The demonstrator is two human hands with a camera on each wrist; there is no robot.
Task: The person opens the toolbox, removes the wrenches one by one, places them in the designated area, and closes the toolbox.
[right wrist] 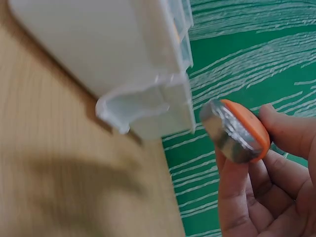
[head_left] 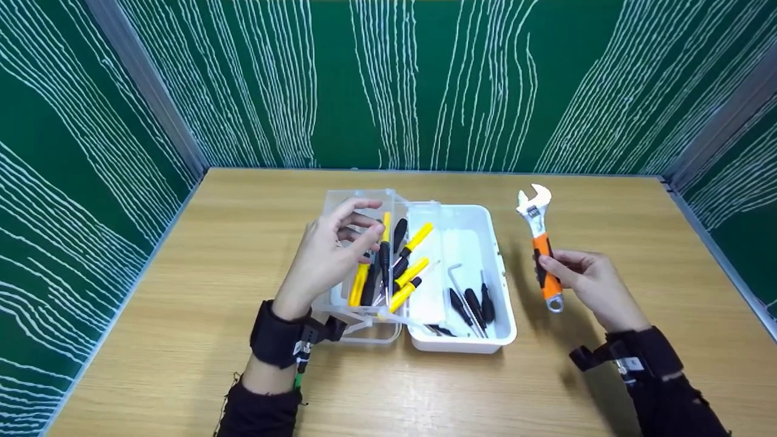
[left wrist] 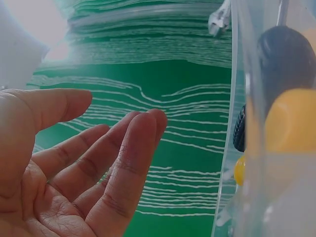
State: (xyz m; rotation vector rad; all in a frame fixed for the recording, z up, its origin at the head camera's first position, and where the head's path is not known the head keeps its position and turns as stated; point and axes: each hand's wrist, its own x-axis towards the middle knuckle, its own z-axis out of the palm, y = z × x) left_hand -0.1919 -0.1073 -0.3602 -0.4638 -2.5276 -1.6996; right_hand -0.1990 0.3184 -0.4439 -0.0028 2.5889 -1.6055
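Observation:
My right hand (head_left: pixel 592 282) grips an adjustable wrench (head_left: pixel 548 267) by its orange and black handle, jaw end pointing away from me, to the right of the white toolbox (head_left: pixel 467 346). In the right wrist view the handle's metal end (right wrist: pixel 229 133) faces the camera. My left hand (head_left: pixel 331 252) hovers over the left side of the clear tray (head_left: pixel 358 311), fingers loosely bent and holding nothing. Yellow-and-black screwdrivers (head_left: pixel 416 240) lie in and around that tray. Inside the white box are several black-handled tools (head_left: pixel 487 303) and a bent hex key (head_left: pixel 466 297).
The box and tray stand on a wooden table (head_left: pixel 243 243). Green panels with white wavy lines (head_left: pixel 388 85) enclose it at the back and both sides. In the right wrist view a white latch (right wrist: pixel 113 116) sticks out from the box's side.

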